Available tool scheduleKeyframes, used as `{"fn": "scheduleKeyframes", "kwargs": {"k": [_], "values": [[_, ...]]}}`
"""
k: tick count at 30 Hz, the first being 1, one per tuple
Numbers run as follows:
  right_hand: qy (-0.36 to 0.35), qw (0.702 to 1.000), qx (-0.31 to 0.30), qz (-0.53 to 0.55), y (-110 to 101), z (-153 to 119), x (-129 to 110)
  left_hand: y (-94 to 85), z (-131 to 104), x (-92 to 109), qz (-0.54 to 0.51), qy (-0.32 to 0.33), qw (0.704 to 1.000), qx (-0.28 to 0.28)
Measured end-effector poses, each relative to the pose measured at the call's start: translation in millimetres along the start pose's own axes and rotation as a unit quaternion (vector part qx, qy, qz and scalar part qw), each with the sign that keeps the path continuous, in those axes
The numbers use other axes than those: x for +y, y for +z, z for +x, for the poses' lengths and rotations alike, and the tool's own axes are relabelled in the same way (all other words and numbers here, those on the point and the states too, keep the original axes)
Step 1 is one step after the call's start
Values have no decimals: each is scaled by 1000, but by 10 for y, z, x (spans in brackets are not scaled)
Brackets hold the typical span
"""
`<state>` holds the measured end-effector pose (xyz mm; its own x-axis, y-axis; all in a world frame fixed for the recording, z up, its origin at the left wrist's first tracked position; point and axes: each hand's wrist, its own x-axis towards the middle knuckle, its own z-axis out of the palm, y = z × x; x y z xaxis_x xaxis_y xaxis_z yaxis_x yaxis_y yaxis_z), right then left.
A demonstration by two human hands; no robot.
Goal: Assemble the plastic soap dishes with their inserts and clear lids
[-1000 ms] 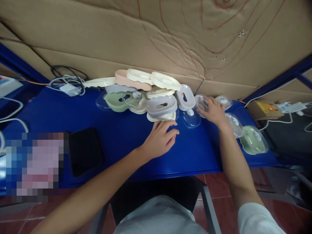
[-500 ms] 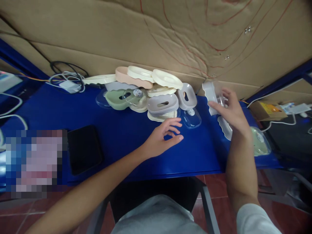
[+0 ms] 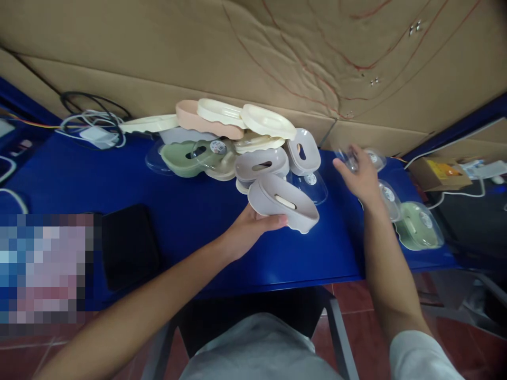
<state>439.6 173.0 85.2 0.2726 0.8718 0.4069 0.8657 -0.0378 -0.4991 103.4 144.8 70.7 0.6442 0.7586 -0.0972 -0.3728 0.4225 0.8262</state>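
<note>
My left hand (image 3: 253, 227) is closed round the near side of a pale grey soap dish (image 3: 283, 203), thumb along its wall, and holds it tilted above the table. An oval slot shows in its floor. To the right, my right hand (image 3: 362, 177) curls round a clear plastic lid (image 3: 345, 158), blurred by motion; part of the clear plastic with a round sticker shows behind the hand. Another grey soap dish (image 3: 262, 166) lies just behind the held one, in a pile with a green dish (image 3: 180, 161), a peach dish (image 3: 188, 117) and several cream parts (image 3: 269, 122).
Right of my right forearm lie a lidded grey soap dish (image 3: 390, 200) and a lidded green one (image 3: 415, 227). A black flat object (image 3: 130, 248) rests at left on the blue table (image 3: 206, 232). Cables with a white adapter (image 3: 99, 137) lie by the cardboard wall (image 3: 158, 63).
Half a second ago my left hand held nothing; now it grips a grey soap dish. The grey dish in my right hand has left it, and clear plastic shows there now.
</note>
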Motion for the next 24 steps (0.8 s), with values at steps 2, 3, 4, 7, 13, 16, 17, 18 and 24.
{"fn": "scheduleKeyframes", "kwargs": {"k": [2,3,4,7,13,16,17,18,24], "values": [[25,995,-23,-92,135,38,176,8,3,-11,7,-6,1000,1],[25,990,-48,-127,196,39,223,14,5,-15,12,-9,1000,0],[23,984,-73,-159,246,33,247,21,6,-16,17,-10,1000,0],[31,979,-105,-173,299,17,213,36,1,-3,26,-12,1000,8],[-99,993,28,53,29,-133,-405,37,8,23,17,-1,999,31],[-253,931,-154,215,-43,-381,-884,14,36,1,10,30,999,40],[-288,909,-190,234,-36,-463,-1011,4,43,-7,7,43,998,43],[-306,896,-209,247,-18,-530,-1106,-3,45,-11,7,52,998,46],[-169,944,-99,265,22,-472,-918,54,-26,37,18,20,1000,3]]}}
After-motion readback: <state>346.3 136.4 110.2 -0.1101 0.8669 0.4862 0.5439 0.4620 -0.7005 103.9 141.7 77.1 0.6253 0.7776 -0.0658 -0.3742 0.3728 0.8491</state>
